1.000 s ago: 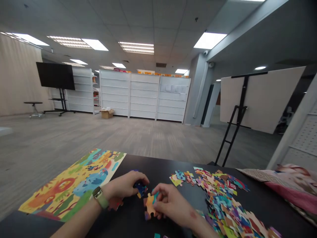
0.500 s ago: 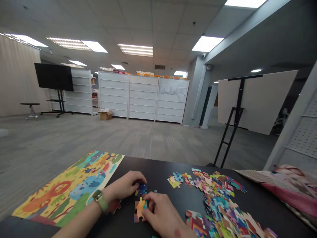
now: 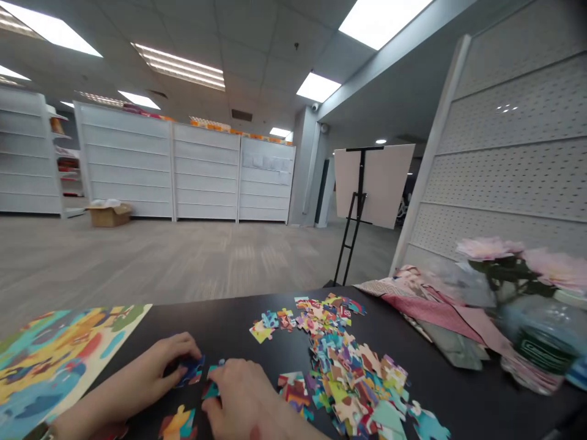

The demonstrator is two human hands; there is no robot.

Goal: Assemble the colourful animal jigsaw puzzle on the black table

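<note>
At eight o'clock the yellow, cartoon-printed flat sheet (image 3: 55, 360) spreads out, and just beside it at seven comes the bare left hand (image 3: 172, 363), fingers bent and grasping a dark-blue, knobbed cardboard puzzle piece (image 3: 191, 371) on the smooth black worktop (image 3: 211, 327)! Below that hand, an orange-and-teal interlocking cardboard piece (image 3: 178, 421) lies loose. Towards half past six, the bare right hand (image 3: 247, 391) has its fingers pinching a small teal-and-red cardboard piece (image 3: 212, 390). Over at five, a heaped, multicoloured jigsaw pile (image 3: 353, 379); out at four, a clear plastic bottle (image 3: 545, 348), green-labelled!
</note>
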